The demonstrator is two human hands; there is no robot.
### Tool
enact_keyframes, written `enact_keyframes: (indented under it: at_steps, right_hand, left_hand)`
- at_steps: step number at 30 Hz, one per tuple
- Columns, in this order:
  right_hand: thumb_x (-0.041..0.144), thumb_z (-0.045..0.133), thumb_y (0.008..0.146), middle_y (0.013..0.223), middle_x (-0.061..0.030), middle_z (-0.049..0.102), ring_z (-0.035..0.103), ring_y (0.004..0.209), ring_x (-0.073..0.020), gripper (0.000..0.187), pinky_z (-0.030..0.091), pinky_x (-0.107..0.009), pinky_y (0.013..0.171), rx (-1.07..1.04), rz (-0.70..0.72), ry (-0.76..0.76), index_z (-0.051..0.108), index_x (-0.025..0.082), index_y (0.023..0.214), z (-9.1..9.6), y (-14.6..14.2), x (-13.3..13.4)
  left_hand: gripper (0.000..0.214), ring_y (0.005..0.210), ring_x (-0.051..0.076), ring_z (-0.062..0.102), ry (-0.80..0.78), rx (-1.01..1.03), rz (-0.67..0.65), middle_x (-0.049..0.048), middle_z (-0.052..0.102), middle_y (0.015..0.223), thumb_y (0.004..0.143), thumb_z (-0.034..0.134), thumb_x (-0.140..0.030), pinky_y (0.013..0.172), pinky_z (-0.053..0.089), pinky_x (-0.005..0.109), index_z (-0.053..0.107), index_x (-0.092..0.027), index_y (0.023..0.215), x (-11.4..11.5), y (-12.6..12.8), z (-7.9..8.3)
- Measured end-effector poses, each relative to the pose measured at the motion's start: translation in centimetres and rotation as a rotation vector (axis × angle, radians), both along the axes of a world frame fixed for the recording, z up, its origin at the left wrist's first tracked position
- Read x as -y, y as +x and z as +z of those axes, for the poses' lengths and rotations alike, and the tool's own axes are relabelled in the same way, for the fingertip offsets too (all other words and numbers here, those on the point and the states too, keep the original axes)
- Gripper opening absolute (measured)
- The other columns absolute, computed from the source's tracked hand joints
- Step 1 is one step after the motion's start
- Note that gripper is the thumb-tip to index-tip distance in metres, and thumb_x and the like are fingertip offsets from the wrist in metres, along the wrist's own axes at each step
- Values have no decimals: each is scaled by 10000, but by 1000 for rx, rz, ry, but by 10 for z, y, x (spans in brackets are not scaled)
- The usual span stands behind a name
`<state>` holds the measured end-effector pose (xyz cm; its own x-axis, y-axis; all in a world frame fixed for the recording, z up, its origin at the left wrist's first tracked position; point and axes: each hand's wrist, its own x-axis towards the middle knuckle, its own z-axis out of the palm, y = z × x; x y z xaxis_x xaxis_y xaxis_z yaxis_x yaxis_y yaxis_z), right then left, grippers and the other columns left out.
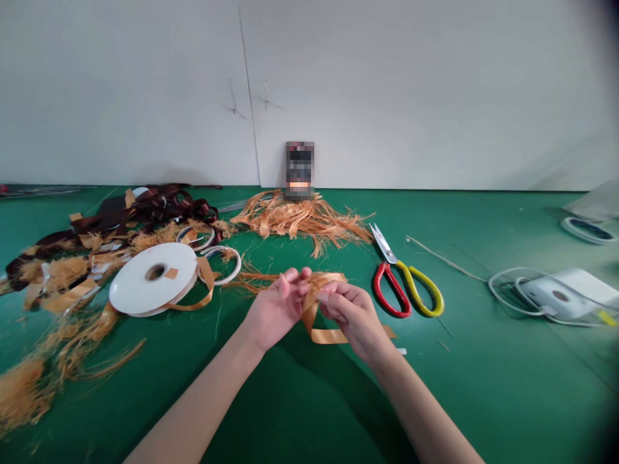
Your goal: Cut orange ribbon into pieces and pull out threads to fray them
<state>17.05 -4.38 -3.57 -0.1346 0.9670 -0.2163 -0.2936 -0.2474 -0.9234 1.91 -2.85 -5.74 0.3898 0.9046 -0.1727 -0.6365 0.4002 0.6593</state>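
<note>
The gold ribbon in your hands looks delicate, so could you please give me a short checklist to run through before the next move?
1. Gold ribbon pinched by the right hand's fingers: ok.
2. Left hand close against the ribbon: ok; its actual grip cannot tell.
3. Frayed strands kept clear of the hands: not ok; they run past the left hand.
4. Scissors lying free, right of the hands: ok.
5. Held ribbon separate from the white spool: cannot tell.
</note>
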Motion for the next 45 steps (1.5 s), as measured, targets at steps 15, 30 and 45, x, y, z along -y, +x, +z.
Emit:
enact_keyframes:
  at_steps: [15,30,45]
  right_hand:
    - [377,778,614,571,24,563,412,507,-80,236,337,-234,498,159,-115,86,675,176,683,0,2,-1]
    - [327,615,762,474,81,376,271,467,-70,145,233,-229,485,36,-278,106,625,184,745,-2,7,-5]
    - [225,616,670,533,29,513,400,520,-99,107,304,-244,508,516,-280,229,609,161,585,-4,2,4]
  left_hand:
    - [277,615,52,534,40,-319,92,-57,561,662,610,832,-180,593,448,182,668,-167,833,4,6,5]
    - [299,592,49,546,-8,-345,163,-66,556,631,555,849,-165,622,476,184,648,-165,777,4,8,11]
    - [179,625,87,596,267,-615,189,-33,648,654,607,812,-186,631,489,210,638,-174,644,7,11,8]
